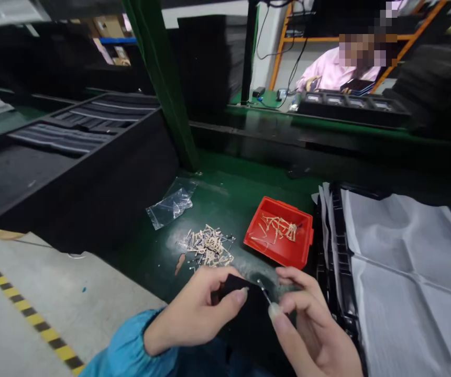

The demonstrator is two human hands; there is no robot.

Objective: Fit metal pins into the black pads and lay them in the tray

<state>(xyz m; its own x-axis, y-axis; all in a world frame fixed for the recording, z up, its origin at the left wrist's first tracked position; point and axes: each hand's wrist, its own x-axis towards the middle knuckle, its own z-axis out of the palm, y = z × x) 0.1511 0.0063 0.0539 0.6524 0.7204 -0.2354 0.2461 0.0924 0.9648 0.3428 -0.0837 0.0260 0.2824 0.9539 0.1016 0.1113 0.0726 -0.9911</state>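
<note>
My left hand (197, 310) pinches a soft black pad (245, 309) at its upper edge. My right hand (307, 327) comes in from the other side, holding a thin metal pin (263, 291) between finger and thumb, with its tip at the pad. Just beyond my hands, a loose pile of small pale parts with metal ends (208, 247) lies on the green bench mat (225, 188). To its right stands a shallow red plastic tray (278, 231) holding more thin pale parts.
A crumpled clear plastic bag (172, 204) lies on the mat. Right of my hands, a white sheet (406, 272) covers a black tray. Black foam-lined racks (84, 139) stand left, and a person in a pink sleeve (327, 70) works across the bench.
</note>
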